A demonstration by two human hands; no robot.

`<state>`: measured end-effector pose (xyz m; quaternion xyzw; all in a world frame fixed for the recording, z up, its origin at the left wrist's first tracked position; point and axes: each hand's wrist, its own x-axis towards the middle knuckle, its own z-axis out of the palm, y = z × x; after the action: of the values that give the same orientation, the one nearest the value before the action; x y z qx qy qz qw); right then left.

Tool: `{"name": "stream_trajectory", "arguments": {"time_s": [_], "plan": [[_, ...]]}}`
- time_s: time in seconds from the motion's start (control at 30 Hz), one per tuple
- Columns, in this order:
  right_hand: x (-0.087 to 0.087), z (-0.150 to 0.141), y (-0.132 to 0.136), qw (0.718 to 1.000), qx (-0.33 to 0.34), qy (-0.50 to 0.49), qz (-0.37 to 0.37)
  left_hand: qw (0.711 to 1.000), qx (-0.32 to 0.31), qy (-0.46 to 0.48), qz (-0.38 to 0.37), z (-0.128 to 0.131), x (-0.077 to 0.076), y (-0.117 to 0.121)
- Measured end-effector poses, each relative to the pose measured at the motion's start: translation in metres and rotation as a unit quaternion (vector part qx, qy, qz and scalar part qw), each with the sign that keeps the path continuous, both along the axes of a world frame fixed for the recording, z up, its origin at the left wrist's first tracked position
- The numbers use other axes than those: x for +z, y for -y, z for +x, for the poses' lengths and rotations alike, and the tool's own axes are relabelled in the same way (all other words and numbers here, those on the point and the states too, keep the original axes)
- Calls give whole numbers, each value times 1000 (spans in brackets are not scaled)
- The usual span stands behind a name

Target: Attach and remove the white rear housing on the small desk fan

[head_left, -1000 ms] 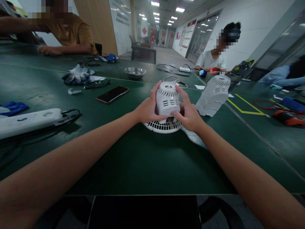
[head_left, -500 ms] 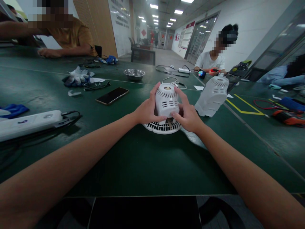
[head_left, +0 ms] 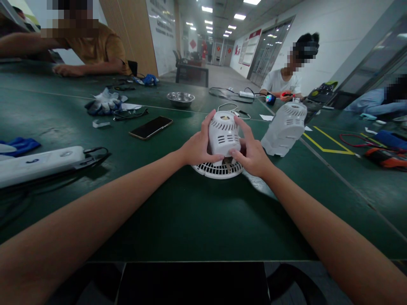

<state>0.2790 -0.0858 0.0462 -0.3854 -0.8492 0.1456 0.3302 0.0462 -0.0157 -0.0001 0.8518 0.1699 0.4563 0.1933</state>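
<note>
A white slotted plastic housing point(head_left: 224, 134) stands upright on a round white grille point(head_left: 218, 170) in the middle of the green table point(head_left: 178, 212). My left hand point(head_left: 197, 147) is wrapped round the housing's left side, thumb underneath. Opposite it, my right hand point(head_left: 252, 151) grips the right side, with its fingers laid over the top edge. A brownish part shows between housing and grille. A second white housing shell point(head_left: 285, 127) lies tilted just to the right, untouched.
A phone point(head_left: 151, 127) lies to the left, a white power strip point(head_left: 38, 163) with black cable at far left, gloves point(head_left: 104, 101), a metal bowl point(head_left: 180, 98). Cables and tools point(head_left: 381, 154) lie at right. Other people sit at the far edges.
Almost nothing: both hands keep their grip on the white housing over the grille; the view shifts slightly.
</note>
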Motion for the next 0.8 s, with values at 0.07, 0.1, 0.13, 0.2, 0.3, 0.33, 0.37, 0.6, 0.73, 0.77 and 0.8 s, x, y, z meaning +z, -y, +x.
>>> {"name": "stream_trajectory", "arguments": {"time_s": [0.07, 0.1, 0.13, 0.2, 0.3, 0.33, 0.37, 0.6, 0.73, 0.77, 0.8], "plan": [[0, 0, 0, 1000, 0, 1, 0, 1000, 4, -2, 2, 0, 0, 0], [-1, 0, -1, 1000, 0, 1, 0, 1000, 4, -2, 3, 0, 0, 0], [-1, 1, -1, 1000, 1, 1, 0, 1000, 3, -2, 4, 0, 1, 0], [-2, 1, -2, 1000, 3, 0, 1, 1000, 2, -2, 7, 0, 2, 2], [-2, 1, -2, 1000, 4, -3, 4, 1000, 3, -4, 8, 0, 4, 3], [-2, 0, -2, 1000, 4, -3, 6, 1000, 3, -5, 8, 0, 4, 3], [-2, 0, -2, 1000, 4, -4, 8, 1000, 2, -6, 8, 0, 4, 2], [-3, 0, -2, 1000, 5, -4, 4, 1000, 4, 12, -8, -1, -3, -3], [-5, 0, -3, 1000, 7, -11, 13, 1000, 10, 18, -12, -1, -2, -2], [-6, 0, -4, 1000, 10, -14, 13, 1000, 14, 18, -10, -1, -1, -1], [-6, 0, -4, 1000, 11, -17, 13, 1000, 16, 16, -9, -1, -1, -1]]}}
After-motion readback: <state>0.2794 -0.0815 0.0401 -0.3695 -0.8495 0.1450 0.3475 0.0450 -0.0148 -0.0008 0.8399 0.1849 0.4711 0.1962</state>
